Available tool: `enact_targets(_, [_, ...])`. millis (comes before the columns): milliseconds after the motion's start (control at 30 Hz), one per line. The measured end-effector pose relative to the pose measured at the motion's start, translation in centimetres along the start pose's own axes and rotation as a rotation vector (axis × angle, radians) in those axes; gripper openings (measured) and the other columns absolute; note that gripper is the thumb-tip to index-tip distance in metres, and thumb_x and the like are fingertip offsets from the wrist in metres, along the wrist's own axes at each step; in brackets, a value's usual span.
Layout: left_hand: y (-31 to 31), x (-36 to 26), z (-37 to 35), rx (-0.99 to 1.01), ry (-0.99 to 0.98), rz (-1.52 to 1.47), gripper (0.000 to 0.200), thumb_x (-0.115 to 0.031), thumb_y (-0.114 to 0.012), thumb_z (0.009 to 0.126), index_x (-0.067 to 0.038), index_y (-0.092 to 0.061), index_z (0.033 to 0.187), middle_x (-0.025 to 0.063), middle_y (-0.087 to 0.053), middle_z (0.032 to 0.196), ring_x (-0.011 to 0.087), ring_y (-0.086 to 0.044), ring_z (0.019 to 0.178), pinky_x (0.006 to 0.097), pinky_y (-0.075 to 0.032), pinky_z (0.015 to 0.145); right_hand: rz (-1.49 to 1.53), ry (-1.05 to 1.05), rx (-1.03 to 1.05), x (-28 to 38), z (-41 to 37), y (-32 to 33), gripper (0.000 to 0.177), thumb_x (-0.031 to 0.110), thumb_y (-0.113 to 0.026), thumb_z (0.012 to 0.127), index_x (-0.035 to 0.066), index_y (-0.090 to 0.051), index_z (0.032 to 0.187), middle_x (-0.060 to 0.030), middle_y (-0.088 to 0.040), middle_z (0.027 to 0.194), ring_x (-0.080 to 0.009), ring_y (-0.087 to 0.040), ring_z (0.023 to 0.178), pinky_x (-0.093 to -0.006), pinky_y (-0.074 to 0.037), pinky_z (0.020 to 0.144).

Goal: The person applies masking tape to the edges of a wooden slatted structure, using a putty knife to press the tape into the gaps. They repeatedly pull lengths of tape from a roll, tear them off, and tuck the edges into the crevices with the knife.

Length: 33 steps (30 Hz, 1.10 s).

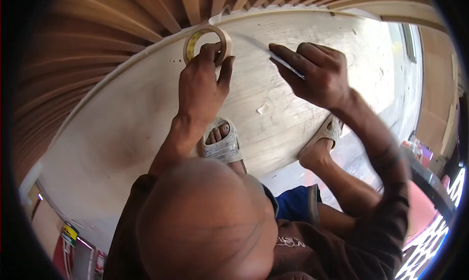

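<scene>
My left hand (199, 87) reaches forward with the wrist straight. Its fingers are curled over the rim of a round roll of beige masking tape (225, 39), and the thumb is spread to the side, pressing the roll upright against the wide pale plywood board (122, 118). My right hand (316, 75) is held apart from it at about the same height, wrist bent inward. Its fingertips are pinched on the end of a thin pale strip of tape (254, 44) that runs taut from the roll to that hand. The two hands do not touch, and each is clamped on its own part of the tape.

The yellow inner core of the roll carries dark print, too small for me to read. The chest of my dark brown shirt (342, 250) has pale lettering, which is blurred and unreadable.

I count one roll and one drawn-out strip. One small white scrap (263, 109) lies on the board between my hands and my feet. I wear two pale grey sandals, the left one (222, 145) flat on the board below my left wrist and the right one (328, 131) at the board's edge under my right forearm. Curved brown wooden slats (146, 16) fan out beyond the board's far rim.
</scene>
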<state>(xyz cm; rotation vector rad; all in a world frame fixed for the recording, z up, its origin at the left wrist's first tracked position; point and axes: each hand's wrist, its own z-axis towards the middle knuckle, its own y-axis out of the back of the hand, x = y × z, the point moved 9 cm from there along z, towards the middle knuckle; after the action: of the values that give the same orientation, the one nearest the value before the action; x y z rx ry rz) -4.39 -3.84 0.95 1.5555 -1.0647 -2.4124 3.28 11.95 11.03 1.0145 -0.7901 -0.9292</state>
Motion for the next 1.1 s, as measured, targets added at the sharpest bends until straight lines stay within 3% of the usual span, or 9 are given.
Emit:
enact_targets(33, [-0.3, -0.4, 0.1, 0.019, -0.022, -0.006, 0.028, -0.011, -0.078, 0.096, 0.000, -0.061, 0.115, 0.0220, -0.074, 0.091, 0.0411, -0.075, 0.086, 0.0483, -0.059, 0.076, 0.056, 0.073, 0.036, 0.1, -0.2, 1.1, 0.030, 0.011, -0.086, 0.086, 0.004, -0.082, 0.115, -0.0004, -0.056, 0.064, -0.0148, -0.053, 0.050, -0.0330, -0.046, 0.045])
enact_targets(133, [-0.3, -1.1, -0.2, 0.029, -0.046, 0.017, 0.029, -0.016, -0.078, 0.097, -0.001, -0.061, 0.113, 0.0225, -0.074, 0.091, 0.0426, -0.074, 0.085, 0.0495, -0.059, 0.077, 0.160, 0.064, 0.348, -0.3, -1.2, 3.8, 0.029, 0.015, -0.084, 0.091, 0.002, -0.081, 0.116, -0.0062, -0.062, 0.067, -0.0204, -0.060, 0.053, -0.0377, -0.049, 0.049])
enact_targets(233, [-0.8, -1.7, 0.1, 0.058, -0.068, 0.149, 0.029, -0.021, -0.078, 0.098, -0.001, -0.060, 0.110, 0.0226, -0.074, 0.090, 0.0433, -0.073, 0.083, 0.0514, -0.058, 0.078, 0.191, -0.138, 0.594, -1.7, -1.4, 7.4, 0.022, 0.017, -0.077, 0.099, 0.002, -0.079, 0.116, -0.0134, -0.071, 0.082, -0.0300, -0.071, 0.070, -0.0420, -0.057, 0.063])
enact_targets(367, [-1.7, -1.0, 0.1, 0.040, -0.085, 0.161, 0.030, -0.021, -0.077, 0.098, -0.002, -0.058, 0.110, 0.0205, -0.071, 0.078, 0.0433, -0.070, 0.076, 0.0524, -0.055, 0.078, 0.140, -0.352, 0.613, -2.5, -2.0, 11.1, 0.018, 0.014, -0.075, 0.101, 0.000, -0.078, 0.111, -0.0164, -0.069, 0.083, -0.0328, -0.070, 0.070, -0.0434, -0.056, 0.063])
enact_targets(500, [-2.1, -1.4, 0.4, 0.013, -0.118, 0.264, 0.028, -0.022, -0.075, 0.099, -0.004, -0.056, 0.111, 0.0137, -0.068, 0.067, 0.0394, -0.068, 0.065, 0.0491, -0.053, 0.077, 0.194, -0.408, 0.436, -3.1, -3.5, 10.1, 0.009, 0.006, -0.074, 0.099, -0.003, -0.074, 0.100, -0.0154, -0.068, 0.082, -0.0298, -0.066, 0.063, -0.0396, -0.054, 0.057])
enact_targets(567, [-2.7, -1.0, 0.1, 0.037, -0.097, 0.244, 0.029, -0.023, -0.073, 0.101, -0.002, -0.056, 0.110, 0.0143, -0.069, 0.068, 0.0371, -0.069, 0.065, 0.0474, -0.053, 0.078, 0.180, -0.271, 0.327, -2.2, -3.6, 8.1, 0.011, 0.005, -0.076, 0.096, -0.001, -0.076, 0.106, -0.0131, -0.068, 0.080, -0.0281, -0.066, 0.061, -0.0397, -0.054, 0.054])
enact_targets(667, [-2.3, -1.1, 0.0, 0.046, -0.067, 0.290, 0.026, -0.021, -0.071, 0.102, -0.001, -0.057, 0.109, 0.0160, -0.071, 0.070, 0.0353, -0.071, 0.067, 0.0473, -0.052, 0.079, 0.179, -0.235, 0.159, -1.7, -3.5, 4.0, 0.023, 0.007, -0.079, 0.094, 0.003, -0.078, 0.117, -0.0103, -0.069, 0.077, -0.0288, -0.066, 0.057, -0.0406, -0.054, 0.052])
enact_targets(900, [-1.0, -2.4, 0.5, 0.068, -0.076, 0.342, 0.019, -0.015, -0.070, 0.100, 0.000, -0.058, 0.103, 0.0188, -0.071, 0.070, 0.0394, -0.070, 0.067, 0.0494, -0.052, 0.080, 0.280, -0.308, -0.055, -0.2, -2.5, -5.0, 0.013, 0.013, -0.075, 0.097, 0.004, -0.077, 0.107, -0.0120, -0.069, 0.077, -0.0319, -0.067, 0.057, -0.0418, -0.054, 0.052])
enact_targets(1100, [-1.2, -2.6, 0.6, 0.073, -0.070, 0.363, 0.021, -0.017, -0.071, 0.098, 0.000, -0.059, 0.102, 0.0215, -0.073, 0.071, 0.0397, -0.072, 0.067, 0.0503, -0.054, 0.083, 0.235, -0.348, -0.198, -0.4, -1.8, -6.4, 0.008, 0.014, -0.075, 0.095, 0.006, -0.075, 0.098, -0.0114, -0.068, 0.073, -0.0347, -0.066, 0.057, -0.0427, -0.053, 0.052])
